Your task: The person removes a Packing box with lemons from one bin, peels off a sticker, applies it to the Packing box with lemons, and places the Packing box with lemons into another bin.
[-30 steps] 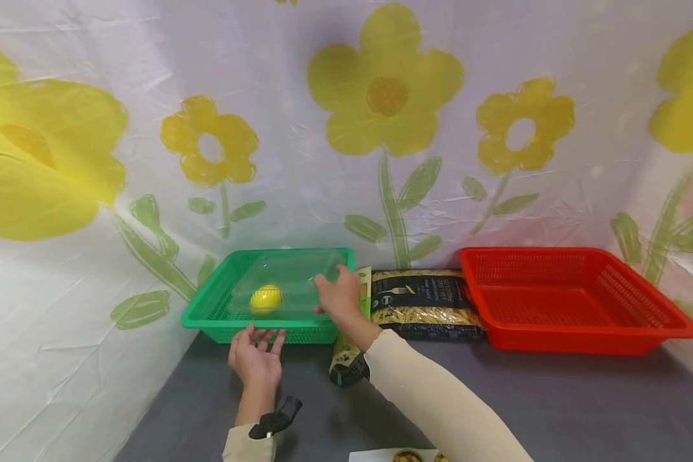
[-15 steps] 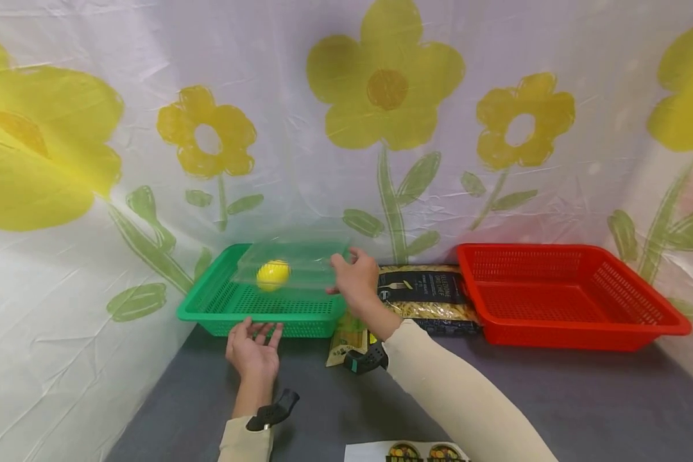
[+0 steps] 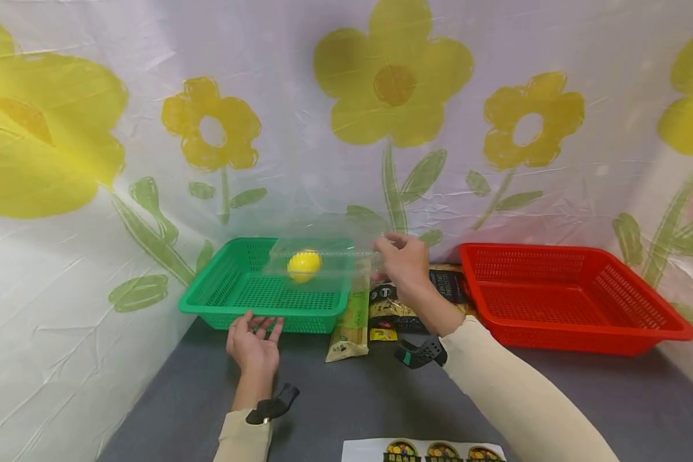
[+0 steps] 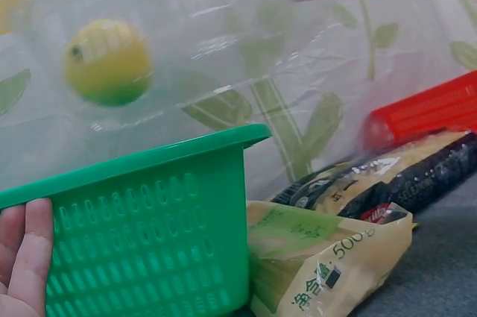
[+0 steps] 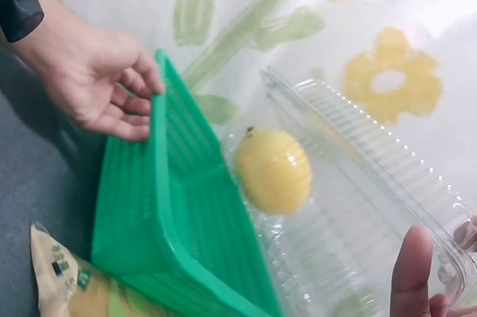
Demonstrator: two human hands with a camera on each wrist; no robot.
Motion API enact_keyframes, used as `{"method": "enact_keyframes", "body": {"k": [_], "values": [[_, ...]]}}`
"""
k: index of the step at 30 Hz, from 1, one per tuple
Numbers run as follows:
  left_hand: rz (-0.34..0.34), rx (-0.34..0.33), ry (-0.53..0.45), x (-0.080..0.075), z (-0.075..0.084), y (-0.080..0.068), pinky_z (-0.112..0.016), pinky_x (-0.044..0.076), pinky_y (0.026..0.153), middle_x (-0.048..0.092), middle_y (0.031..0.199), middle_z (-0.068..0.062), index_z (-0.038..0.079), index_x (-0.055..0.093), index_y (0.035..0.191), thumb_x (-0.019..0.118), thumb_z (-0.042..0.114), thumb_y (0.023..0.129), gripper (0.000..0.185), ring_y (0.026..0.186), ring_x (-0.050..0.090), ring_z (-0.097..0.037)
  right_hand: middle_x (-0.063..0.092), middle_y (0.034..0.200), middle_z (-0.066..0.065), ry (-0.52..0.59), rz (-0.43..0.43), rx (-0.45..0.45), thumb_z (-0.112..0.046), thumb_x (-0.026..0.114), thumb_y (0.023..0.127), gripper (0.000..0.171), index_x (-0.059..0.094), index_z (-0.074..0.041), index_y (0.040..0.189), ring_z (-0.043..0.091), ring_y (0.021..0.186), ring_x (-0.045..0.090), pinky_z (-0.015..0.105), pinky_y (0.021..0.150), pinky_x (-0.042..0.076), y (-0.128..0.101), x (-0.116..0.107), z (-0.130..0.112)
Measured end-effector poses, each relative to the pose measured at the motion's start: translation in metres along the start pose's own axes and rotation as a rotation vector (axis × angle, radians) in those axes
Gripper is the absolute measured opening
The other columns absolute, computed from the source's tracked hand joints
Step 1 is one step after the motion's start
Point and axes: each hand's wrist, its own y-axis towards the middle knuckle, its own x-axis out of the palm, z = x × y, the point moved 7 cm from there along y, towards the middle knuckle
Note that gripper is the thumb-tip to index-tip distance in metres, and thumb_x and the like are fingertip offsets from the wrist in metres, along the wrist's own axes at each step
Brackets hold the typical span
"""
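My right hand (image 3: 407, 266) pinches the right edge of a clear plastic clamshell box (image 5: 365, 175). A yellow lemon (image 3: 304, 265) lies inside the box. In the head view the box is tilted above the right part of a green plastic basket (image 3: 219, 301) and reaches past its right rim. My left hand (image 3: 254, 343) is palm up at the basket's front, its fingertips touching the outer wall just under the rim. Two fingers (image 4: 33, 246) show against that wall in the left wrist view. A thumb (image 5: 414, 265) of my right hand shows beside the box's edge.
Right of the green basket lie a tan packet (image 3: 349, 327) marked 500g and a dark pasta bag (image 3: 389, 301). A small yellow packet (image 3: 383, 334) is before the bag. A red basket (image 3: 554, 301) stands further right. A printed sheet (image 3: 360, 450) lies at the near edge.
My right hand has lifted the clear box with the lemon up and to the right, partly out of the green basket. The left hand has stayed at the basket's front rim.
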Motion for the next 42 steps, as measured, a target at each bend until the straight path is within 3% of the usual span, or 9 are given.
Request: {"method": "enact_keyframes", "body": {"k": [4,8,11,16,23,29,35,40,42], "values": [[-0.010,-0.005,-0.005,-0.002,0.000,-0.004,-0.047,0.059,0.087,0.054,0.091,-0.010,0.010,0.049,0.103,0.057,0.019,0.104,0.012,0.079,0.063,-0.028,0.066,0.123,0.011,0.005,0.018,0.026,-0.020,0.060,0.094,0.050,0.057,-0.008,0.142,0.021,0.063,0.068,0.039,0.059,0.061,-0.009,-0.024,0.000],[-0.011,0.005,-0.006,0.000,0.001,-0.006,-0.047,0.059,0.087,0.055,0.089,-0.009,0.009,0.049,0.103,0.057,0.018,0.104,0.012,0.078,0.063,-0.027,0.061,0.127,0.012,-0.003,0.039,0.040,-0.021,0.060,0.095,0.047,0.059,-0.006,0.140,0.018,0.057,0.060,0.037,0.060,0.061,-0.017,-0.048,0.003],[-0.021,0.003,-0.002,0.002,0.001,-0.005,-0.046,0.058,0.089,0.054,0.090,-0.009,0.010,0.049,0.103,0.057,0.019,0.104,0.012,0.080,0.063,-0.027,0.060,0.116,0.010,-0.025,0.068,0.039,-0.021,0.061,0.095,0.044,0.062,-0.005,0.136,0.012,0.046,0.045,0.031,0.058,0.060,-0.022,-0.067,0.004],[-0.014,-0.002,-0.009,-0.001,-0.002,-0.004,-0.047,0.058,0.089,0.055,0.090,-0.009,0.010,0.049,0.103,0.059,0.020,0.103,0.014,0.080,0.064,-0.027,0.063,0.091,0.004,-0.067,0.100,0.041,-0.020,0.060,0.096,0.040,0.065,-0.004,0.133,0.010,0.051,0.038,0.027,0.055,0.055,-0.034,-0.092,0.010],[-0.015,0.009,-0.013,-0.003,-0.002,-0.004,-0.046,0.058,0.087,0.054,0.090,-0.010,0.010,0.049,0.103,0.059,0.021,0.103,0.015,0.079,0.063,-0.027,0.057,0.088,0.005,-0.066,0.094,0.076,-0.021,0.062,0.097,0.042,0.062,-0.004,0.136,0.013,0.060,0.041,0.026,0.056,0.054,-0.056,-0.117,0.025],[-0.012,0.013,-0.004,0.000,-0.001,-0.005,-0.046,0.058,0.088,0.054,0.091,-0.010,0.010,0.048,0.103,0.058,0.021,0.104,0.015,0.080,0.063,-0.026,0.066,0.105,0.009,-0.058,0.070,0.091,-0.024,0.061,0.099,0.049,0.055,-0.004,0.144,0.015,0.063,0.045,0.030,0.060,0.059,-0.068,-0.135,0.035],[-0.013,0.013,0.016,0.003,0.000,-0.004,-0.049,0.055,0.095,0.054,0.091,-0.009,0.011,0.048,0.103,0.056,0.021,0.105,0.013,0.085,0.061,-0.028,0.061,0.079,0.003,-0.032,0.074,0.111,-0.019,0.057,0.100,0.048,0.053,-0.004,0.145,0.014,0.056,0.041,0.032,0.059,0.060,-0.078,-0.148,0.049],[-0.008,0.011,0.017,0.003,0.000,-0.003,-0.048,0.056,0.093,0.054,0.092,-0.009,0.011,0.049,0.104,0.057,0.021,0.104,0.012,0.084,0.062,-0.028,0.055,0.087,0.005,-0.058,0.079,0.139,-0.019,0.059,0.100,0.048,0.053,-0.002,0.144,0.016,0.070,0.047,0.033,0.059,0.060,-0.085,-0.155,0.064],[-0.004,0.012,0.015,0.003,0.001,-0.004,-0.046,0.057,0.091,0.054,0.092,-0.009,0.011,0.049,0.105,0.057,0.021,0.104,0.012,0.083,0.062,-0.028,0.051,0.083,0.004,-0.056,0.073,0.160,-0.019,0.060,0.099,0.049,0.052,-0.002,0.144,0.016,0.070,0.047,0.033,0.058,0.060,-0.088,-0.156,0.070]]}}
